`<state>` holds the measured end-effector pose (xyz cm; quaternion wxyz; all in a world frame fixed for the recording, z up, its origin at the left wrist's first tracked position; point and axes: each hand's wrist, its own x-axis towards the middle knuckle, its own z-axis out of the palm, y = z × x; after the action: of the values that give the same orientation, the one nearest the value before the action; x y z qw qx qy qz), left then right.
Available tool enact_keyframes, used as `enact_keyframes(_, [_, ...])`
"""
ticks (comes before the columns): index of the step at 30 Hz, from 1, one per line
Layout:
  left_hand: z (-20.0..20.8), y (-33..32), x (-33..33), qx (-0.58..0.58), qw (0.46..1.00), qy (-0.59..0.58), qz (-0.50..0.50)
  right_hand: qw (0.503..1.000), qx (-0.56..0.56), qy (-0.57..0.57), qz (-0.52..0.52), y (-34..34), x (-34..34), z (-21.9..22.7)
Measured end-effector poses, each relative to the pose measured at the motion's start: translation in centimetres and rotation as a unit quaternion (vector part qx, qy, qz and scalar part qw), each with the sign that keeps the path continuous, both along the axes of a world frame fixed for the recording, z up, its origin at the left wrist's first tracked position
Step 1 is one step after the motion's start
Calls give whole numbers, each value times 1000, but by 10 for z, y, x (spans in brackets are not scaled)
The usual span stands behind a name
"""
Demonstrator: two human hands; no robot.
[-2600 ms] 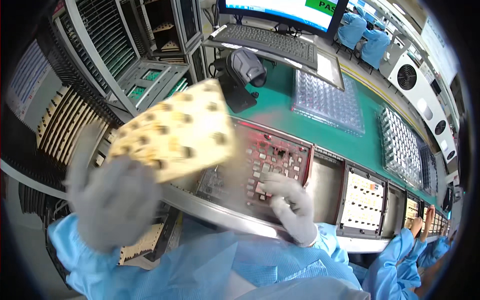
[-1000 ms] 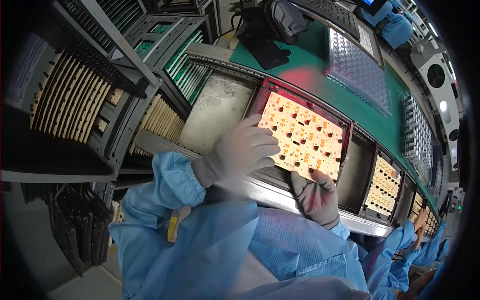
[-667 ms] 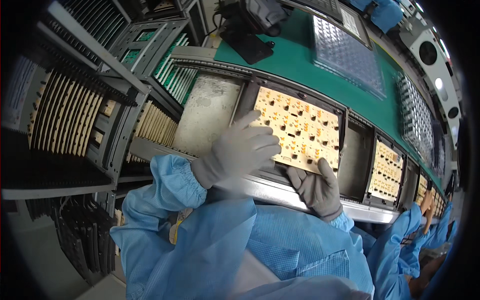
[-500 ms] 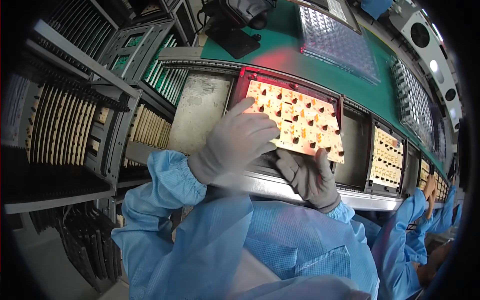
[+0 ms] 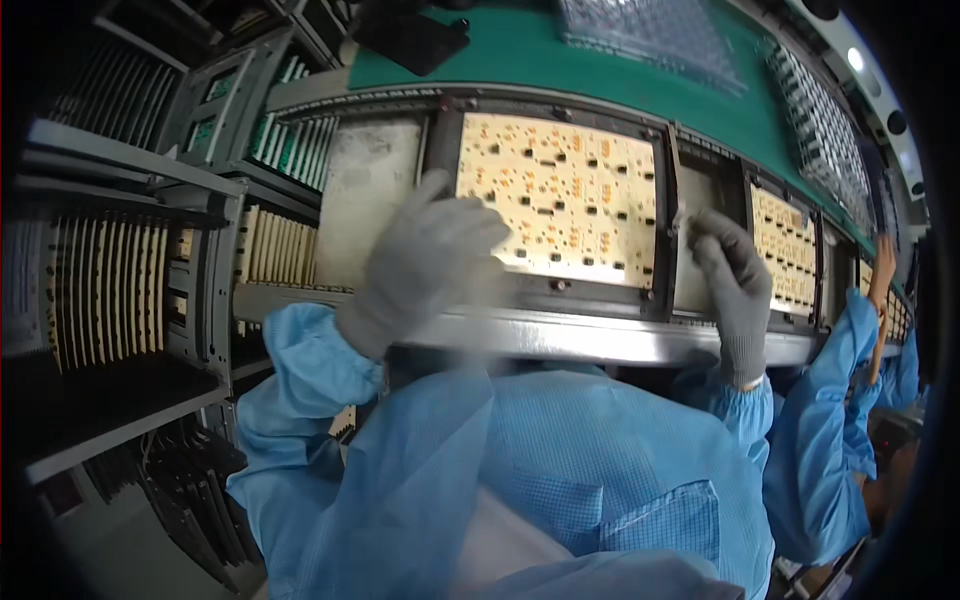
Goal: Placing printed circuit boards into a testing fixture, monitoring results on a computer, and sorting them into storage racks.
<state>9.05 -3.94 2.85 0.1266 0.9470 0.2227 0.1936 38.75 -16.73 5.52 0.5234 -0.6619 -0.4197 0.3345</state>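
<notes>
A cream circuit board (image 5: 555,200) with rows of small black parts and orange marks lies flat in a dark carrier frame (image 5: 600,298). My left hand (image 5: 425,260), in a grey glove, is over the frame's left side, covering the board's lower left corner. Its fingers are apart and slightly blurred, and it holds nothing I can see. Beside the frame's right edge is my right hand (image 5: 735,275), also gloved. Its fingers are bent together, the tips close to a thin upright strip (image 5: 677,170) on that edge; what they pinch, if anything, is hidden.
A metal rail (image 5: 560,337) runs along the near side of the line. Racks of boards (image 5: 110,290) stand at left. Another framed board (image 5: 784,245) lies farther right, where a co-worker's hand (image 5: 881,272) reaches in. Clear trays (image 5: 650,35) rest on the green mat (image 5: 520,60).
The board, tilted over my right hand before, now lies flat in the frame. My right hand has moved right, off the board. The red light on the board is gone.
</notes>
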Motion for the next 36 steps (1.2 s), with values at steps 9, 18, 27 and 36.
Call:
enact_keyframes(9, [-14,18,-41,-15,998,-23,-59,894,-43,-408,179,-2,20,-14])
enact_keyframes(18, [-17,48,-21,-7,998,22,-60,798,154,-538,222,23,41,-16])
enact_keyframes(27, [-24,74,13,129,973,-12,192,828,-6,-554,86,126,48,-32])
enact_keyframes(36, [-50,91,30,171,952,9,255,816,-127,-561,63,159,39,-32])
